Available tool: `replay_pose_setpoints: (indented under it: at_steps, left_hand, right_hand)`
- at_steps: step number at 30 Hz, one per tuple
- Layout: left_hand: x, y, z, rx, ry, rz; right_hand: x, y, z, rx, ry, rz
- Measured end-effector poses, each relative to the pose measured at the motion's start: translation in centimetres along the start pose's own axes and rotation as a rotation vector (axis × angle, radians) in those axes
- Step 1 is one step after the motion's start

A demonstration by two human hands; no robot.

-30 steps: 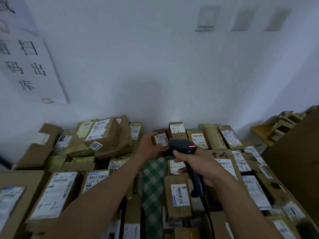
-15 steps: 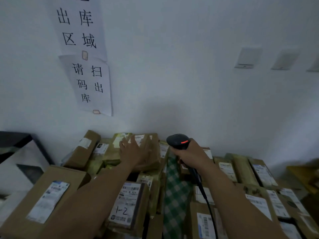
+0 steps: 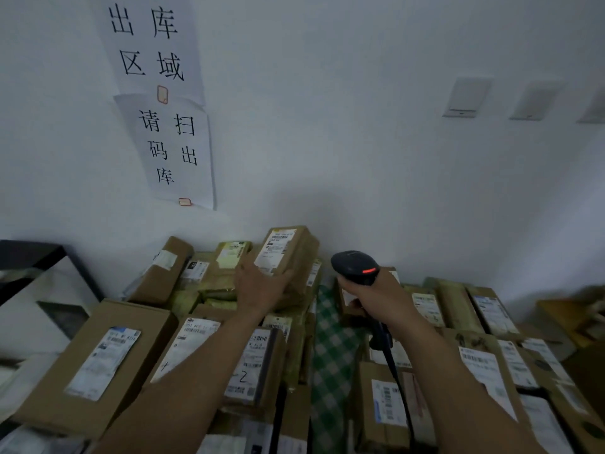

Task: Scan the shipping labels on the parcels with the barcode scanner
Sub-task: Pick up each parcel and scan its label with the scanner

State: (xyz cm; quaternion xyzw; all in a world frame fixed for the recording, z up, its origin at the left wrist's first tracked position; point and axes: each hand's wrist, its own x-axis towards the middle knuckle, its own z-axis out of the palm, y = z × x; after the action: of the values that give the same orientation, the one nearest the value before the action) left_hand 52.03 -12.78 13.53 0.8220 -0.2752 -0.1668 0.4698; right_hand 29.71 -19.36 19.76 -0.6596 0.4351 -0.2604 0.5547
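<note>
Several brown cardboard parcels with white shipping labels lie piled against the white wall. My left hand (image 3: 262,286) holds a brown paper-wrapped parcel (image 3: 294,253) at the back of the pile, tilted up so that its white label (image 3: 276,249) faces me. My right hand (image 3: 381,296) grips the black barcode scanner (image 3: 355,267), whose head shows a red light and points toward the wall, just right of the raised parcel. The scanner's black cable (image 3: 397,381) runs down along my right forearm.
A large box (image 3: 98,365) sits at the near left, and labelled boxes (image 3: 484,371) fill the right side. A green checked cloth (image 3: 330,348) shows between the stacks. Paper signs (image 3: 173,149) hang on the wall. A black-framed shelf (image 3: 36,283) stands at the far left.
My left hand left the small box by the scanner, moved left, and has tilted a paper-wrapped parcel upright. The scanner came along, and my view swung left and up.
</note>
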Motion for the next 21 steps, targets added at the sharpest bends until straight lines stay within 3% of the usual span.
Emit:
replay_pose_setpoints:
  at_steps: [5,9,14,21]
  left_hand:
    - [-9.3,2.2,1.3,-0.244,-0.060,-0.008]
    - [-14.4,2.9,2.7,-0.241,-0.115,-0.073]
    - [-18.5,3.5,3.8,-0.267,-0.099,-0.019]
    - [-19.2,3.1,2.3,-0.415,-0.238,-0.055]
  right_hand:
    - [-3.9,0.5,-0.1,0.070,0.147,-0.058]
    - [-6.0,1.6,-0.2,0.173,0.271,-0.092]
    - [-8.5,2.9,-1.1,0.260,0.237,-0.110]
    - [-10.4,3.3,-3.9,0.362,0.244,-0.062]
